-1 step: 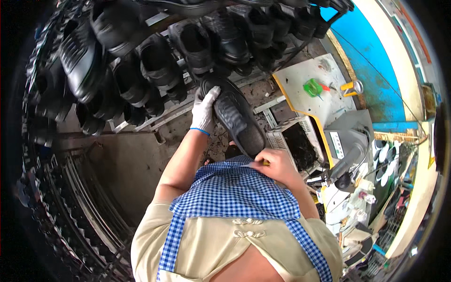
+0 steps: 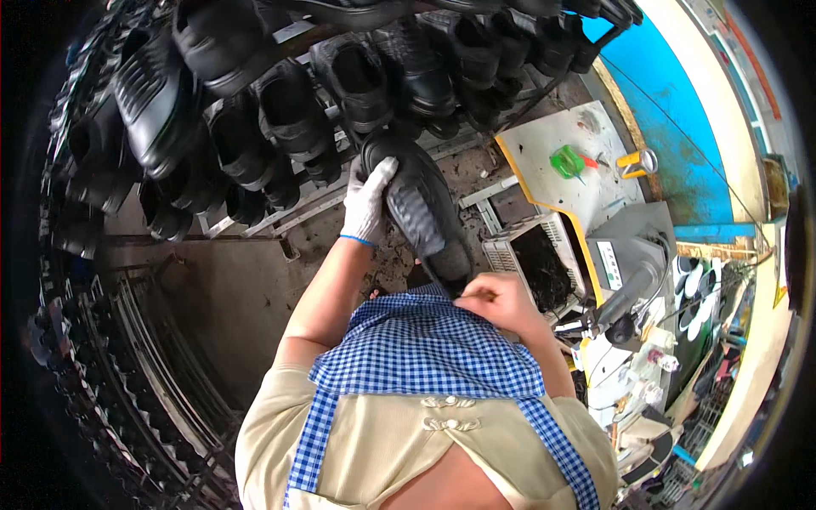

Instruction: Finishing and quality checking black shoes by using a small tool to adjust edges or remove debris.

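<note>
Left hand (image 2: 365, 202): wears a white knit glove (image 2: 361, 217) with a blue cuff edge; fingers clamped on the far end of a single black shoe (image 2: 418, 212), thumb laid over its upper, the other fingers hidden beneath.

Shoe position: held in the air in front of the torso, slanting from upper left to lower right, its opening toward the body, its near end close to the blue-and-white checked apron (image 2: 429, 344).

Right hand (image 2: 501, 299): bare, just beside the shoe's near end; fingers curled, thumb and forefinger close together. Cannot tell whether anything is pinched there, nor whether the fingertips touch the shoe.

Surroundings: rows of black shoes (image 2: 357, 81) hang close together on a rack beyond the hands. To the right, a pale slatted plastic crate (image 2: 500, 257) holds dark tangled scraps (image 2: 546, 268). Beyond it, a white tabletop with a yellow edge (image 2: 540, 136) carries a green-and-red object (image 2: 567, 161) and a yellow cylindrical can (image 2: 631, 165).
</note>
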Motion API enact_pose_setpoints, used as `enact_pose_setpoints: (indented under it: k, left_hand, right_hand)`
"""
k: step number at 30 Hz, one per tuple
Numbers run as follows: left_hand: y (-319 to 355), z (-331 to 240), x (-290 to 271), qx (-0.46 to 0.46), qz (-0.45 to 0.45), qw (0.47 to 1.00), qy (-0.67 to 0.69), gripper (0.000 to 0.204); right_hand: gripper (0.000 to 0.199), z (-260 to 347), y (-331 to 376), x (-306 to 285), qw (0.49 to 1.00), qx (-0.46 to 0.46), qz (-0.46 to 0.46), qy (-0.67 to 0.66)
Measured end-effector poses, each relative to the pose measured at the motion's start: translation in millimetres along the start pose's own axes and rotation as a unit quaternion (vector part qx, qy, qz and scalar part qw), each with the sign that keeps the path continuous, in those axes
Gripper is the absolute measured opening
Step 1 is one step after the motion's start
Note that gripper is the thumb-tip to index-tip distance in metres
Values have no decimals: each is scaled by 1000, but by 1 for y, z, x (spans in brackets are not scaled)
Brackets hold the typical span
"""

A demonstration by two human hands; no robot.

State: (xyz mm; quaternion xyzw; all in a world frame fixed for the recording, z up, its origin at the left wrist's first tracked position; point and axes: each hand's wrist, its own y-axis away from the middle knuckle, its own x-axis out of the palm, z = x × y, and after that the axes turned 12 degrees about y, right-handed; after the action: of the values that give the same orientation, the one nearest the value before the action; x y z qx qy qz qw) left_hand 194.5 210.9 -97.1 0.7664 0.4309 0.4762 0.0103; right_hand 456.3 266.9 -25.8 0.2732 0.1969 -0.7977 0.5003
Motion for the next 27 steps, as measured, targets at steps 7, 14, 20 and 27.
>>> enact_pose_setpoints:
  k: [7,14,20,27]
  left_hand:
    - [83,-88,22,79,277,919,-269,74]
    - [124,-119,23,1,318,883,-344,67]
    - [135,-117,14,-17,336,862,-378,65]
    - [132,-119,12,-14,360,812,-458,62]
  right_hand:
    - [22,57,-60,-38,976,-160,-145,27]
    - [41,99,-100,-42,922,-358,-50,140]
    - [10,139,-106,-53,828,-419,108,356]
    - [22,130,-116,-36,831,-413,179,328]
